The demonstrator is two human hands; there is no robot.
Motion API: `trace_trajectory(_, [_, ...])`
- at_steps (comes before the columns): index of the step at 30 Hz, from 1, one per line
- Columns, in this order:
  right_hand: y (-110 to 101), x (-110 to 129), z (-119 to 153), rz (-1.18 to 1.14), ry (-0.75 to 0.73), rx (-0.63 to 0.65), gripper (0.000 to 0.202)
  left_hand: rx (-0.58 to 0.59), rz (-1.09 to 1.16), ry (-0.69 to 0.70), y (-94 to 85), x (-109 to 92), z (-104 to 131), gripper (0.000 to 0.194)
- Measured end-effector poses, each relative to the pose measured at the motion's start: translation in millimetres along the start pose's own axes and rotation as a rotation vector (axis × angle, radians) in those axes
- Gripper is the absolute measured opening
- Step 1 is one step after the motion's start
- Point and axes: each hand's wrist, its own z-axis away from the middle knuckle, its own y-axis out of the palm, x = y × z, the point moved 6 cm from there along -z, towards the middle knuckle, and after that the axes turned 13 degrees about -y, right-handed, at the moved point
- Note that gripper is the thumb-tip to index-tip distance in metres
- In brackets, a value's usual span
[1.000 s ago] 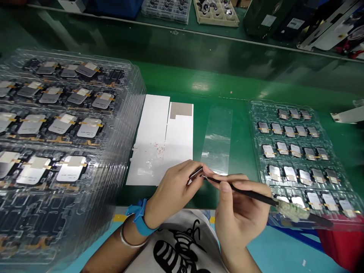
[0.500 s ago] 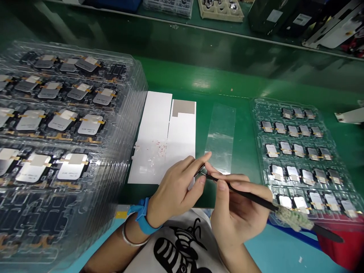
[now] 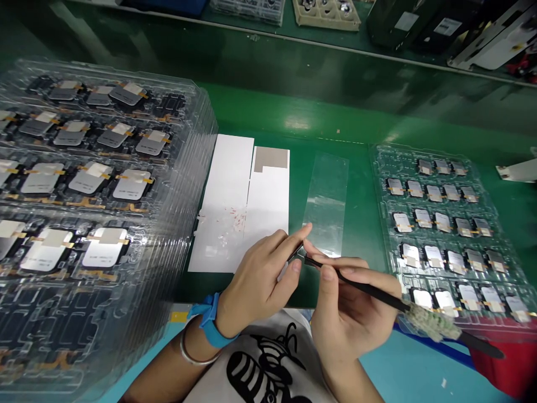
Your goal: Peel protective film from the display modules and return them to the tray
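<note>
My left hand [image 3: 268, 271] is closed on a small flat dark-edged module [image 3: 295, 253], mostly hidden behind the fingers and thumb. Slim black tweezers [image 3: 373, 290], wrapped in frayed pale-green material toward the rear end, are pinched in my right hand [image 3: 356, 308]. Their tip meets the module's edge between the two hands, right by my left thumb. Just beyond my fingers lie two white sheets [image 3: 226, 168], one bearing a grey-beige patch [image 3: 272, 158] and the other small reddish scraps [image 3: 235, 218]. A clear plastic strip [image 3: 326, 196] lies to their right.
A tall stack of clear trays [image 3: 184, 168] with silver-backed modules stands at left. Another clear tray [image 3: 381, 224] of smaller silver modules lies at right, near a red cloth or bin [image 3: 503, 364]. A shelf [image 3: 260, 42] with boxes runs across the back.
Hands and tweezers hold almost the same pose. My left thumb has shifted very slightly, and the camera view has moved a little.
</note>
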Motion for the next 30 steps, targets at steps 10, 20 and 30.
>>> trace_trajectory(10, [-0.7,0.1,1.3,0.004,-0.017,-0.008,0.024,-0.007,-0.050,-0.012,1.5,1.1,-0.9,0.047])
trace_trajectory(20, [-1.9,0.5,2.9,-0.037,-0.054,-0.001,0.029,-0.004,-0.049,0.002,1.6,0.7,-0.4,0.048])
trace_trajectory(30, [-0.1,0.3,1.8,-0.050,-0.058,0.024,0.030,0.017,0.004,0.008,2.1,1.9,0.8,0.050])
